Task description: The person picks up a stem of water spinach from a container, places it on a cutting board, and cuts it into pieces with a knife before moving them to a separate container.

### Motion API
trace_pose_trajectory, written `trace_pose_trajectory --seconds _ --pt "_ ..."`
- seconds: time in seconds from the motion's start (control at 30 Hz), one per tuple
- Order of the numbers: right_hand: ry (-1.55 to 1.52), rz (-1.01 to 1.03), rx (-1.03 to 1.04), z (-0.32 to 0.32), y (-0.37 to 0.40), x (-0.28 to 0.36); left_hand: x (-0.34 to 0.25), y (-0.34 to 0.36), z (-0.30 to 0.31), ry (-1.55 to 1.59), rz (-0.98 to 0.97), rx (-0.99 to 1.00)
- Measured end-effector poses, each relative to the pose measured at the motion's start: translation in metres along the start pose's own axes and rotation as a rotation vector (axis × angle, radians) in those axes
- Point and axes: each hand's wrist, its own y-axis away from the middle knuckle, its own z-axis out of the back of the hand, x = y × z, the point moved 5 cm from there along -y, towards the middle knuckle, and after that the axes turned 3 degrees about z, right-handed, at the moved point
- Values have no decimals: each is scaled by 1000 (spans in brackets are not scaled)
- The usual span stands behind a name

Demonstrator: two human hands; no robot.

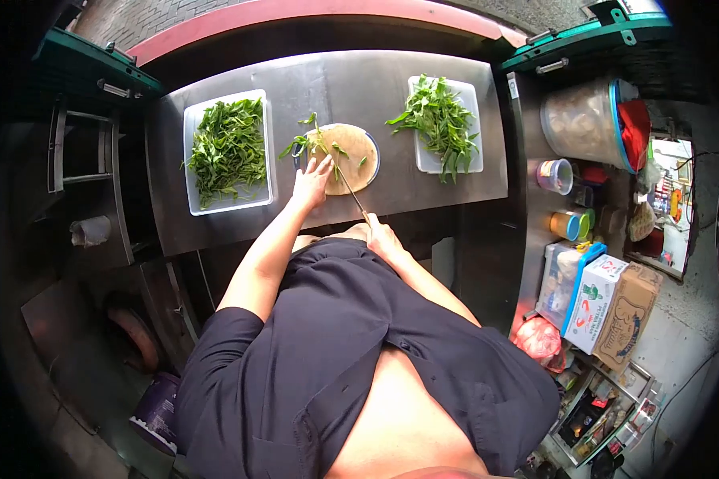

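On the far left of the shiny grey metal table (335, 80) sits a white oblong plastic tray (188, 172) heaped with long green leaves (228, 148). Next comes a round pale wooden chopping board (363, 142). A small bunch of green leafy stalks (307, 144) lies on it. Its long way runs left to right, and the leafy ends poke off the board's left edge. Our left hand (311, 182) presses down on this bunch. It is too small for us to tell if the fingers wrap round the stalks or just lie on top.

A thin long-bladed knife (347, 185) lies slanted across the board. Its tip points up and left, away from our body and toward the stalks, and its handle end points back at us. Our right hand (380, 236) is closed tight round that handle, just off the table's near edge.

Further right, a second white tray (427, 164) holds a looser pile of leaves (443, 124). Beside the table stands a white cardboard box (595, 299) with red and green marks. We cannot read its writing.
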Motion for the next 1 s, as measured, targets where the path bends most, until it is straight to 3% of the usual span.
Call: trace_pose_trajectory --seconds 0.33,0.6,1.0 --pt "66 66 -171 33 -36 10 -2 0 2 13 26 18" --pt "182 82 -194 66 -67 11 -7 -5 -3 128 77 17" --pt "119 76 -224 48 -48 12 -8 -1 -11 197 99 -75"
